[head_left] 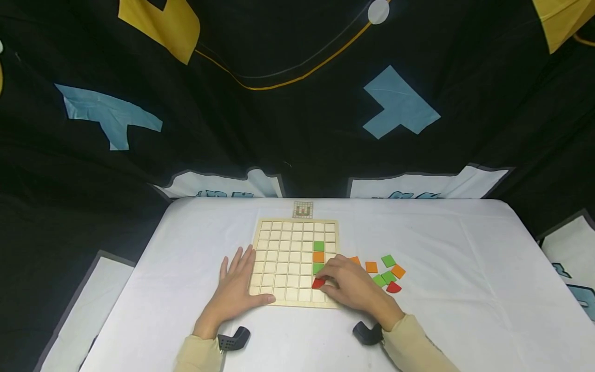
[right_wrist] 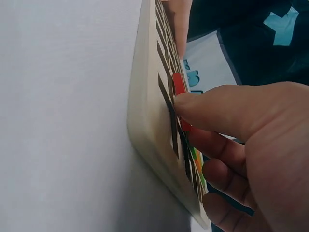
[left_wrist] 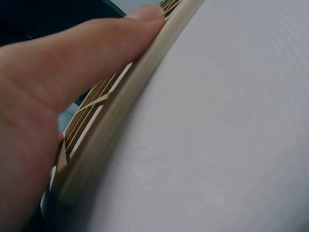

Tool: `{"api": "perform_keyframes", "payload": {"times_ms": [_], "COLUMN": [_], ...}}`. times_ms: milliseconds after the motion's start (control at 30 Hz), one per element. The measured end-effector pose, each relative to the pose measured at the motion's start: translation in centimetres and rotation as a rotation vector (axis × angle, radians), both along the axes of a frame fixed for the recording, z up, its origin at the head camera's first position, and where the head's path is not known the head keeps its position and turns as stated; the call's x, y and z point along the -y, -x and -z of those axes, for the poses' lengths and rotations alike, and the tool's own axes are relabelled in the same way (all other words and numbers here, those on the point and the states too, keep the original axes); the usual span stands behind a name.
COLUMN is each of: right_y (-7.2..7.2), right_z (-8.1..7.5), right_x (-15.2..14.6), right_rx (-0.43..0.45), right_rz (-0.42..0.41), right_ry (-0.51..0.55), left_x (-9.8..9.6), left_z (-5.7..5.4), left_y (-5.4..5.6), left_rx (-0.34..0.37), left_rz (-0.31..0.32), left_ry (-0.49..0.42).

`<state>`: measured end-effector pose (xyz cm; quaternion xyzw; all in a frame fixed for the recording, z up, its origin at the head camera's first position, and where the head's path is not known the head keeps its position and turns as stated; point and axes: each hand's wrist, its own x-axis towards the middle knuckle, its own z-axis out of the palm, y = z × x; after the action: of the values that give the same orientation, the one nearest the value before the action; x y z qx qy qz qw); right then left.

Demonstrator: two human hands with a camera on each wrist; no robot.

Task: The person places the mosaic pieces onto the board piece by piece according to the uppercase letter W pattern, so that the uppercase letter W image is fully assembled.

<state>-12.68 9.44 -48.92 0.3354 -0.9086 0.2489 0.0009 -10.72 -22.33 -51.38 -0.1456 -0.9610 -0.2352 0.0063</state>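
Observation:
A light wooden grid board (head_left: 282, 258) lies on the white table. My left hand (head_left: 236, 284) rests at its left side, fingers straight along the edge and thumb on the front rim. Over the board's right part, my right hand (head_left: 350, 283) pinches a red piece (head_left: 318, 283) between thumb and fingers. In the right wrist view this red piece (right_wrist: 178, 83) is tilted close over the grid. Behind it, in one column, sit a green tile (head_left: 318, 246), an orange tile (head_left: 318, 257) and another green tile (head_left: 317, 268), partly beside my fingers.
Right of the board lie loose pieces: several green and orange tiles, among them an orange tile (head_left: 371, 267) and a green tile (head_left: 388, 261), plus a red rounded piece (head_left: 393, 287). A small patterned card (head_left: 303, 210) lies behind the board. Dark patterned cloth (head_left: 279, 129) hangs behind the table.

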Motion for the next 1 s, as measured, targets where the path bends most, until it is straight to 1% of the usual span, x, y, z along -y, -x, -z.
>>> {"api": "perform_keyframes", "payload": {"times_ms": [133,233,500,833,1000], "right_y": [-0.16,-0.23,-0.15,-0.02,-0.03], "right_z": [0.05,0.19,0.41,0.5,0.53], "right_x": [-0.39,-0.42,-0.16,0.19,0.24], "right_rx": [0.013,0.003,0.013,0.009,0.008], "right_rz": [0.031,0.045,0.104,0.129,0.129], "right_ry": [0.038,0.051,0.08,0.098,0.096], "left_x": [-0.01,0.01,-0.04,-0.06,-0.04], "left_z": [-0.05,-0.07,-0.07,-0.15,-0.11], "left_y": [-0.01,0.0,0.01,-0.02,-0.01], "left_rx": [0.001,0.001,0.005,0.006,0.01], "left_rz": [0.0,-0.001,-0.001,-0.003,-0.004], "left_ry": [0.004,0.003,-0.007,-0.008,-0.01]}}
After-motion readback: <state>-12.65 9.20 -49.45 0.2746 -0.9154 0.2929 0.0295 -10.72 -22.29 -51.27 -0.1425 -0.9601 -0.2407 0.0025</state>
